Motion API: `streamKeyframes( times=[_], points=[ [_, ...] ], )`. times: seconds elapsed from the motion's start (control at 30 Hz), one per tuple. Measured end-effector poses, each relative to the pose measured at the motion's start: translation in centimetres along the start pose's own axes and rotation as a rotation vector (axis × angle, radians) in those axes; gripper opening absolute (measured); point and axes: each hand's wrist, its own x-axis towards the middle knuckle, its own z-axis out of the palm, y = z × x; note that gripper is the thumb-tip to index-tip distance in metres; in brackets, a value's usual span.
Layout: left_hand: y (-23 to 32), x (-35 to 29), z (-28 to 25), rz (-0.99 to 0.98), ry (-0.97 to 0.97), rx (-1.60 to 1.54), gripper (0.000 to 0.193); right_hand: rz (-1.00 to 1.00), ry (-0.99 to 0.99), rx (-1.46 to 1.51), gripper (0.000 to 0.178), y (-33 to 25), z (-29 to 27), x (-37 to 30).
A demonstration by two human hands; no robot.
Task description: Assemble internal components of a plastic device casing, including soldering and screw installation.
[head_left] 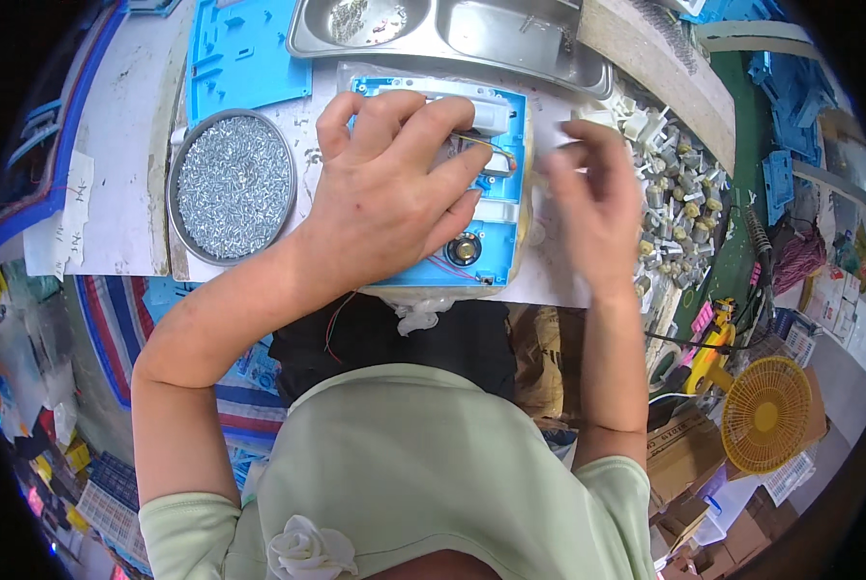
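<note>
A blue plastic casing (503,266) lies in front of me on a clear plastic bag. White parts, thin wires and a small round black speaker (464,249) sit inside it. My left hand (389,179) arches over the casing's left and middle, its bent fingers pressed down onto the parts and holding it in place; the fingertips are partly hidden. To the right of the casing, my right hand (597,198) is raised and smeared by motion. Its thumb and fingers look apart, and I see nothing between them. Beside it lies a heap of small motors (679,198) with white plastic pieces.
A round metal dish of small screws (234,184) stands at the left. Behind it is a blue plastic panel (244,58). A steel tray (510,39) with compartments spans the far side, loose bits inside. A yellow fan (766,414) and cardboard boxes (684,454) are at the lower right.
</note>
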Motion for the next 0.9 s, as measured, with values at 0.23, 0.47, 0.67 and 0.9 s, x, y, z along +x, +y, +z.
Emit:
streamKeyframes(
  times=[0.23,0.47,0.67,0.9],
  points=[
    [0.4,0.7,-0.5,0.012,-0.088,0.042,0.037,0.03,0.202,-0.131,0.024,3.8,-16.3,6.7],
    [0.6,3.2,-0.7,0.135,-0.184,0.095,0.04,0.371,0.408,-0.692,0.035,14.7,-31.7,24.8],
    [0.6,3.1,-0.5,0.153,-0.201,0.031,0.04,0.388,0.514,-0.87,0.033,15.5,-29.6,31.4],
    [0.2,2.2,-1.0,0.091,-0.219,0.005,0.044,-0.762,0.882,-0.446,0.032,3.8,-21.0,32.9]
  ],
)
